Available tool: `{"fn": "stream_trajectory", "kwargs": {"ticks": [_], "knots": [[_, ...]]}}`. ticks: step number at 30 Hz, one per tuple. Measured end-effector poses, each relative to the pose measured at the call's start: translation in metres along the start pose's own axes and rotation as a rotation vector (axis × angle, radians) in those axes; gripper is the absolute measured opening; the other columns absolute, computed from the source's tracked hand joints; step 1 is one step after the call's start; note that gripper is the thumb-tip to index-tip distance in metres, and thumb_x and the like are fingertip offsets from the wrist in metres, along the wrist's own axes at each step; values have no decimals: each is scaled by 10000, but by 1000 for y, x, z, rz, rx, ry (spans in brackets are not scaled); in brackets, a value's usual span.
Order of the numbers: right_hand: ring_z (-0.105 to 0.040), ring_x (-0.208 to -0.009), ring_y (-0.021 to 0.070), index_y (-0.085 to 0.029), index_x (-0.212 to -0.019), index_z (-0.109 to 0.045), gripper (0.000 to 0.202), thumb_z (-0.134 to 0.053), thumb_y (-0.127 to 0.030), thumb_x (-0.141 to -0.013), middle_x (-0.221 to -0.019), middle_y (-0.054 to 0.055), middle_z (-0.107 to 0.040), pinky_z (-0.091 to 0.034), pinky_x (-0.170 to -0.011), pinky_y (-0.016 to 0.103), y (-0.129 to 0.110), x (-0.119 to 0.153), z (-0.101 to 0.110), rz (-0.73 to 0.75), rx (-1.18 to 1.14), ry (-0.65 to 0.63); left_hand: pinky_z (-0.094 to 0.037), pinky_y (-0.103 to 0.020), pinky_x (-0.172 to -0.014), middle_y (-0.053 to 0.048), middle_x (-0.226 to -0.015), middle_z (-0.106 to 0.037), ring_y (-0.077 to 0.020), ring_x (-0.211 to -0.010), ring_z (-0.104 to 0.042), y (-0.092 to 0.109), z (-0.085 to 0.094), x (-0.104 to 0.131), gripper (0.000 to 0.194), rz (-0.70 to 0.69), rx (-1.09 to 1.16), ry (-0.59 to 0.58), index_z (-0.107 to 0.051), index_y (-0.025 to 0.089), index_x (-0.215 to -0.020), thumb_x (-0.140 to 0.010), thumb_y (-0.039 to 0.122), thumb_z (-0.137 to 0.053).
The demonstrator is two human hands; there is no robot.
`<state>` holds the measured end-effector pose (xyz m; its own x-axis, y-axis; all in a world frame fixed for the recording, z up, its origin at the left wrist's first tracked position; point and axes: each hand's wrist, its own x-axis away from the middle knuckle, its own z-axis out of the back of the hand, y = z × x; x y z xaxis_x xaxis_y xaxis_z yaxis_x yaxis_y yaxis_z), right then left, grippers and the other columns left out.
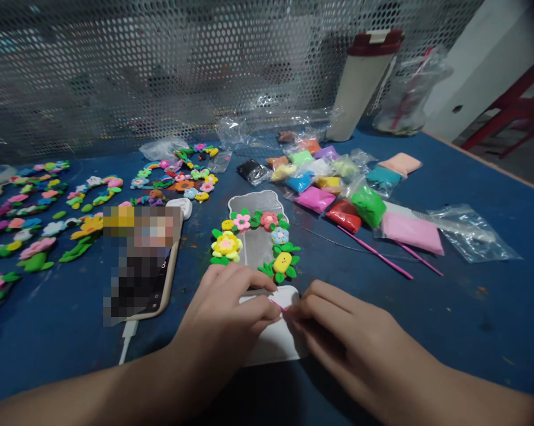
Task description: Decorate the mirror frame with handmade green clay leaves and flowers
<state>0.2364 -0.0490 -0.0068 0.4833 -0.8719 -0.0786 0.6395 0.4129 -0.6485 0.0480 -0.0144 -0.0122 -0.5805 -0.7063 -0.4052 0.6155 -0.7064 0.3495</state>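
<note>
A white board [276,346] lies on the blue table in front of me, partly covered by both hands. My right hand [338,325] is closed in a pinch on a thin pink stick [283,308], whose tip points toward the left thumb. Thumb and index finger of my left hand [231,307] curl together over the board, near the stick tip; a small whitish bit seems to be between them, too small to make out. Just beyond the hands is a mirror frame [258,245] ringed with clay flowers, green leaves and a yellow smiling piece [282,262].
A plugged-in phone [160,266] lies left, with several clay-flower wreaths [96,192] around it. Bags of coloured clay [315,199], pink sticks [376,252] and a plastic bag [475,234] are to the right. A tumbler [360,89] stands by the perforated metal panel [160,71].
</note>
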Motion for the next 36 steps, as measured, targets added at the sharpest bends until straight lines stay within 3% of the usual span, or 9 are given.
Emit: {"fn": "stream_trajectory", "kwargs": {"ticks": [5,9,17,23,28,36], "knots": [[-548,-660,144,-163,-847,-591,173,-437,-83,-851,-791,33,-560,-466,-588,272,-1,-2,5,-59,-58,4,-354,-297,-728,41,-896,-653,-152,-812,-561,-4,-1,2,133,-29,19,6,-642,266,-717,-799,166,-609],[-543,-678,133,-170,-830,-589,180,-428,-100,-871,-788,27,-559,-459,-624,266,0,-5,9,-119,-137,-14,-376,-312,-758,45,-974,-655,-171,-888,-547,-6,4,5,118,-139,-54,-18,-639,295,-833,-865,238,-542],[-552,-712,135,-181,-847,-574,166,-432,-97,-868,-823,28,-565,-470,-655,269,5,-6,7,-116,-153,0,-438,-288,-806,-13,-1029,-659,-157,-946,-554,0,17,2,159,-294,-82,-74,-533,168,-999,-943,224,-396],[-558,-733,135,-184,-822,-556,148,-438,-112,-874,-838,26,-568,-482,-678,273,3,-6,7,-110,-162,-4,-379,-276,-813,71,-964,-658,-139,-934,-541,-5,6,2,109,-146,6,-94,-571,250,-912,-914,204,-471],[-559,-718,137,-183,-837,-573,158,-440,-103,-868,-830,24,-566,-483,-655,278,3,-4,7,-105,-146,-2,-356,-282,-787,67,-899,-653,-129,-877,-561,-7,-1,1,51,-81,106,-55,-576,250,-843,-877,224,-547],[-574,-688,144,-184,-897,-570,170,-425,-101,-865,-841,31,-555,-492,-614,281,5,-2,2,-37,-65,3,-345,-295,-750,51,-866,-660,-146,-828,-571,-5,-2,-2,49,-30,48,-70,-576,233,-824,-858,268,-572]]}}
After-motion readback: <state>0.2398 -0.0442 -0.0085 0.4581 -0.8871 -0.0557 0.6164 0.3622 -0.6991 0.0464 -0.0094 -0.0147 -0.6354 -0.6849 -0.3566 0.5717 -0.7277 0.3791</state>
